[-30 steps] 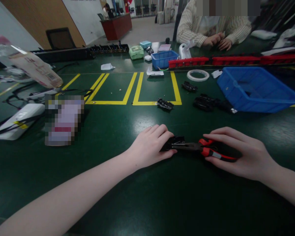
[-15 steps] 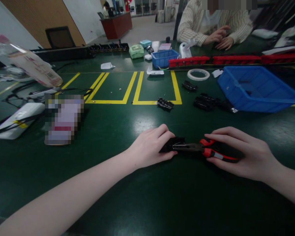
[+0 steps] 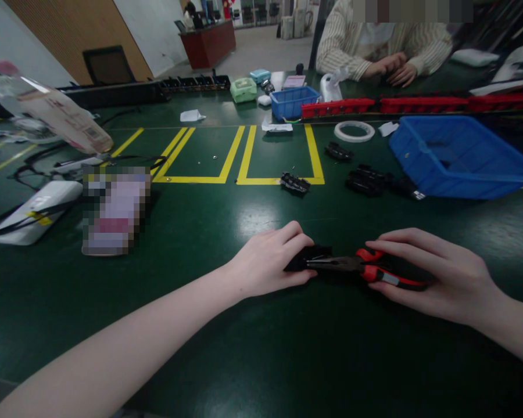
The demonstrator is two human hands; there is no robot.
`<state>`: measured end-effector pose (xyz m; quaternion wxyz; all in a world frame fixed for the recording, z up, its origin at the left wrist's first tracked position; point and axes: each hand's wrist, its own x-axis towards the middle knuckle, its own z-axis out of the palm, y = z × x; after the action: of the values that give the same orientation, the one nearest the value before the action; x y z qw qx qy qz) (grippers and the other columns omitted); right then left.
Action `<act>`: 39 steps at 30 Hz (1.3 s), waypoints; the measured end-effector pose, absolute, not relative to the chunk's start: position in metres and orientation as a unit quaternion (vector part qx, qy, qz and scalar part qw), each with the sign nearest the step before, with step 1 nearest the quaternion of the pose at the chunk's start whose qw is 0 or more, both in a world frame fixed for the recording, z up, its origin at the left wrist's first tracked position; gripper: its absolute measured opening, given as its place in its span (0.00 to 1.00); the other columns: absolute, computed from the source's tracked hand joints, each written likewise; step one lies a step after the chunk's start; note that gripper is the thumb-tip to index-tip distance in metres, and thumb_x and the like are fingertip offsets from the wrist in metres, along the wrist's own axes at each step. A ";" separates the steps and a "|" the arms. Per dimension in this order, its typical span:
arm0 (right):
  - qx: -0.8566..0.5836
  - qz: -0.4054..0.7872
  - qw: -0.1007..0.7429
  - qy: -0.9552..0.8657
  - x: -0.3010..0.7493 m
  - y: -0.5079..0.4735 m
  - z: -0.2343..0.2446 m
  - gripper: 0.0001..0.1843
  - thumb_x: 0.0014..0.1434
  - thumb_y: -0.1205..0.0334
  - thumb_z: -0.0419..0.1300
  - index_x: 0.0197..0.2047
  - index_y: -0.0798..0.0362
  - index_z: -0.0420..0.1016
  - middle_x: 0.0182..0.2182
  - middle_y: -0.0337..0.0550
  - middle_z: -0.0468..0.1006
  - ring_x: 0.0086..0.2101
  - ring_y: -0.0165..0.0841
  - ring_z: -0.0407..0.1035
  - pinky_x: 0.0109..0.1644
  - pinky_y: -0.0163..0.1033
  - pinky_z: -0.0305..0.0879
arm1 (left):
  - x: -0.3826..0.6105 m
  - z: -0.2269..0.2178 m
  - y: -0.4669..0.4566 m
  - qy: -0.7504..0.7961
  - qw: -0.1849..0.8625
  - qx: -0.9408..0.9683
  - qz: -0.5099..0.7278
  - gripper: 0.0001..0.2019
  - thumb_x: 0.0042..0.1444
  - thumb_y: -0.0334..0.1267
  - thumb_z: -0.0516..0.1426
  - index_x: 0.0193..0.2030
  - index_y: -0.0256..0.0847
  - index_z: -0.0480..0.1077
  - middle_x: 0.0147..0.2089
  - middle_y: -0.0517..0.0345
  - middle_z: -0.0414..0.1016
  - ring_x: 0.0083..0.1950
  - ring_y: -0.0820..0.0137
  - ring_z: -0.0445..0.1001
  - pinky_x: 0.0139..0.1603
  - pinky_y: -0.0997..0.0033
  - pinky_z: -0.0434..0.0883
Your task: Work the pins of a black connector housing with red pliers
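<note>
My left hand (image 3: 275, 258) is closed on a black plastic part (image 3: 320, 251) low over the near half of the table. The fingers hide much of that part. My right hand (image 3: 444, 276) grips the red and black handles of needle-nose pliers (image 3: 366, 266) between thumb and fingers. The pliers' jaws point left and their tips lie at the black part; whether they pinch it cannot be made out. Beyond my hands, similar black plastic parts lie on the table, one of them (image 3: 295, 182) on the yellow tape line.
A large blue bin (image 3: 457, 180) stands at right, near a roll of white tape (image 3: 354, 132). At left lie a blurred-out phone (image 3: 119, 212), a white power bank (image 3: 39, 212) with cords and a bottle (image 3: 65, 116). A person in a striped shirt (image 3: 342, 43) sits across the table (image 3: 226, 348).
My hands and the pliers stay almost in place on the black part. The camera view has shifted slightly. Across the table, the person's hands have come closer together.
</note>
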<state>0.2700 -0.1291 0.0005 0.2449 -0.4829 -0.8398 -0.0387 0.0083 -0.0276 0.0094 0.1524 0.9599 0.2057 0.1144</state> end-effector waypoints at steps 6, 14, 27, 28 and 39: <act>-0.490 -0.033 0.250 -0.835 0.270 -0.130 0.002 0.26 0.52 0.58 0.62 0.55 0.43 0.66 0.42 0.45 0.73 0.36 0.38 0.72 0.33 0.41 0.71 | 0.008 0.010 -0.027 0.203 0.159 0.960 0.112 0.17 0.56 0.44 0.58 0.49 0.37 0.64 0.45 0.56 0.67 0.35 0.71 0.69 0.33 0.72 0.68; -0.492 -0.045 0.244 -0.835 0.269 -0.132 0.003 0.23 0.54 0.57 0.60 0.53 0.47 0.64 0.42 0.47 0.70 0.35 0.39 0.71 0.31 0.43 0.71 | 0.008 0.007 -0.025 0.203 0.155 0.961 0.103 0.17 0.57 0.45 0.56 0.50 0.38 0.64 0.46 0.56 0.66 0.36 0.71 0.69 0.33 0.72 0.68; -0.496 -0.032 0.245 -0.832 0.269 -0.132 -0.003 0.25 0.54 0.56 0.60 0.56 0.44 0.63 0.44 0.46 0.70 0.37 0.40 0.72 0.33 0.45 0.72 | 0.009 0.008 -0.026 0.196 0.155 0.962 0.107 0.18 0.57 0.46 0.57 0.50 0.37 0.64 0.45 0.56 0.66 0.36 0.71 0.69 0.33 0.72 0.68; -0.497 -0.030 0.244 -0.832 0.270 -0.133 -0.003 0.25 0.54 0.57 0.60 0.56 0.44 0.63 0.44 0.47 0.70 0.37 0.40 0.72 0.34 0.44 0.72 | 0.009 0.008 -0.026 0.196 0.155 0.962 0.108 0.18 0.57 0.46 0.57 0.50 0.37 0.64 0.45 0.56 0.67 0.36 0.71 0.69 0.33 0.72 0.68; -0.493 -0.043 0.232 -0.838 0.270 -0.135 0.000 0.23 0.56 0.58 0.59 0.54 0.47 0.63 0.43 0.49 0.70 0.35 0.40 0.71 0.32 0.43 0.70 | 0.009 0.007 -0.025 0.199 0.152 0.963 0.104 0.18 0.58 0.46 0.56 0.51 0.38 0.64 0.45 0.56 0.66 0.36 0.71 0.70 0.33 0.72 0.68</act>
<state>0.2701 -0.1346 0.0001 0.2321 -0.4928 -0.8375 -0.0429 0.0088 -0.0249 0.0071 0.1515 0.9627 0.1986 0.1037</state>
